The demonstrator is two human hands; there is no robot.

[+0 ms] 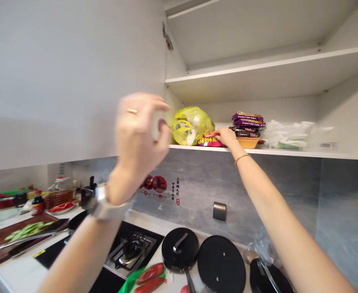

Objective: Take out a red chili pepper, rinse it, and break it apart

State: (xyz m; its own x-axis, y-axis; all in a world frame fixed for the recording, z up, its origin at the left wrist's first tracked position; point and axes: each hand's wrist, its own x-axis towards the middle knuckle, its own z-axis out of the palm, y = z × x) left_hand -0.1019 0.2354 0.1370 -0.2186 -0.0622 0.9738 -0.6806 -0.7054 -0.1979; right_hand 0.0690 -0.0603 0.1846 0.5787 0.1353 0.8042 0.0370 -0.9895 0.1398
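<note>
Reaching into the cupboard, our right hand (227, 136) closes fingers on a snack packet (208, 141) at the shelf's front edge; left hand (140, 130) grips the door (blurred). Slide the packet out level.

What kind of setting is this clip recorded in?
Most likely a home kitchen: a gas burner set in the counter, a cutting board with sliced green vegetables, and an open wall cabinet stocked with food packets.
</note>
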